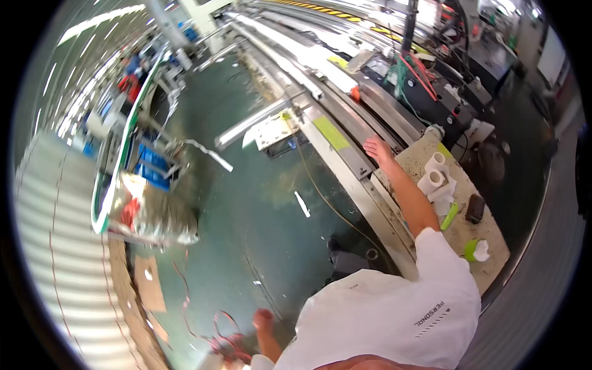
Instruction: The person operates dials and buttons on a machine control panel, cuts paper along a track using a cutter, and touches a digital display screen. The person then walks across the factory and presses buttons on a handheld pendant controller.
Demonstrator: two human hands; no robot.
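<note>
My right hand point(377, 150) is stretched forward over the long metal machine rail point(345, 157), fingers extended, with nothing seen in them. I cannot tell whether it touches the rail. A yellow-green strip point(331, 133) lies on the rail just beyond it. My left hand point(263, 319) hangs low over the green floor, small and blurred, its fingers not distinct. Close to it, a red hose point(228, 324) lies coiled on the floor.
On the speckled ledge point(425, 157) at right sit white rolls point(430, 181), a green-handled tool point(449, 216), a dark block point(475, 208) and a green roll point(476, 250). A cable point(317, 191) crosses the floor. A large wrapped bundle point(165, 216) stands at left.
</note>
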